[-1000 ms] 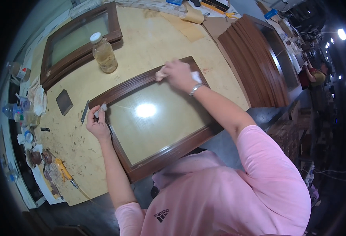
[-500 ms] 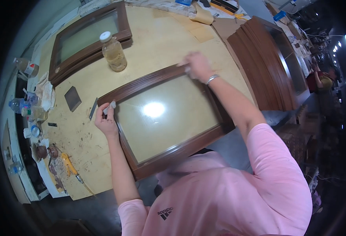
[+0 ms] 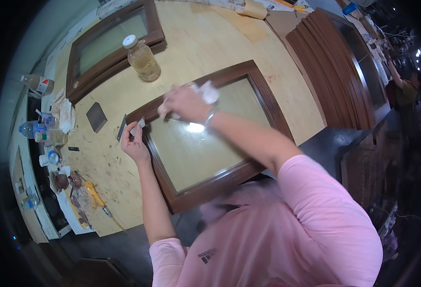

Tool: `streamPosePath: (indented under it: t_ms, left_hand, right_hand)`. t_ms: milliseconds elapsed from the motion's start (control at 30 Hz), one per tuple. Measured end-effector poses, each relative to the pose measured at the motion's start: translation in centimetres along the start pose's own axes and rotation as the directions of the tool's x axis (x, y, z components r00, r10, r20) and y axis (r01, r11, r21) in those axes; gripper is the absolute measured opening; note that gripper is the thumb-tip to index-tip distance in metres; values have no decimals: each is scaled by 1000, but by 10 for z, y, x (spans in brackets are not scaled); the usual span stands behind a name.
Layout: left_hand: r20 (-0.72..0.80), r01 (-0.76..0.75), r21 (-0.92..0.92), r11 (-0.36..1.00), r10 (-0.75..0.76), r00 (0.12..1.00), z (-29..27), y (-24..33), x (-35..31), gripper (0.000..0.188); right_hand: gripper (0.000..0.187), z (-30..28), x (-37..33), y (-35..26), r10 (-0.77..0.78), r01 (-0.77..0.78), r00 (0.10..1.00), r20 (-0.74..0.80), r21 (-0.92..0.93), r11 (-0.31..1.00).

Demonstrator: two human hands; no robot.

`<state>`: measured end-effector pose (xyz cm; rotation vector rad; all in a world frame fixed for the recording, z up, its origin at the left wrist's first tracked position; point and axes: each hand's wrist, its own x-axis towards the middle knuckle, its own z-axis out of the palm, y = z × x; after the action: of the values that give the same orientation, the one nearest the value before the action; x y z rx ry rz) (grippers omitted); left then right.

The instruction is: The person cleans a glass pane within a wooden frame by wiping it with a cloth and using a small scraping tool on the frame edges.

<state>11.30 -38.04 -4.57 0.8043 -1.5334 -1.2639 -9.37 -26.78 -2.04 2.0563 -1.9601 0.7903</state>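
A brown wooden frame (image 3: pixel 273 109) with a glass pane (image 3: pixel 198 165) lies on the work table in front of me. Over its far rail is my right hand (image 3: pixel 185 102), somewhat blurred, closed on a crumpled white cloth (image 3: pixel 207 93) that sticks out beyond the fingers. At the frame's far left corner my left hand (image 3: pixel 136 144) pinches a small whitish piece (image 3: pixel 139 124), perhaps cloth or paper. Just beside those fingers a thin dark flat strip (image 3: pixel 122 127) lies against the corner. Part of the far rail is hidden under my right hand.
Beyond the frame stand a white-capped jar (image 3: pixel 144 62) of yellowish liquid and another glazed frame (image 3: pixel 157 37). A dark sanding-block-like piece (image 3: pixel 96 117), a yellow-handled tool (image 3: pixel 95 196) and bottles (image 3: pixel 52 138) are at left. Stacked brown frames (image 3: pixel 327 71) fill the right.
My right hand has swept left along the far rail from the far right corner, and the white cloth in it now shows. My left hand keeps its place at the corner.
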Motion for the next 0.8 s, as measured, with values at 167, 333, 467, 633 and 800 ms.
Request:
streamPosePath:
  t_ms: [167, 333, 467, 633, 800]
  left_hand:
    - [13, -17, 0, 1000, 17, 1000, 3, -3, 1, 10]
    - [30, -26, 20, 999, 25, 999, -3, -18, 4, 12]
    - [50, -6, 24, 1000, 5, 999, -4, -21, 6, 12]
    - [63, -24, -8, 1000, 25, 998, -4, -21, 10, 12]
    - [73, -38, 25, 999, 36, 997, -12, -32, 12, 13]
  right_hand:
    - [14, -71, -81, 103, 150, -121, 985, 80, -292, 949]
    - [13, -184, -155, 163, 624, -474, 779, 60, -593, 650]
    - [12, -189, -174, 118, 696, -676, 705, -136, -426, 601]
    - [17, -160, -206, 39, 486, -444, 871, 68, -311, 840]
    - [17, -229, -287, -40, 500, -460, 792, 351, -196, 866]
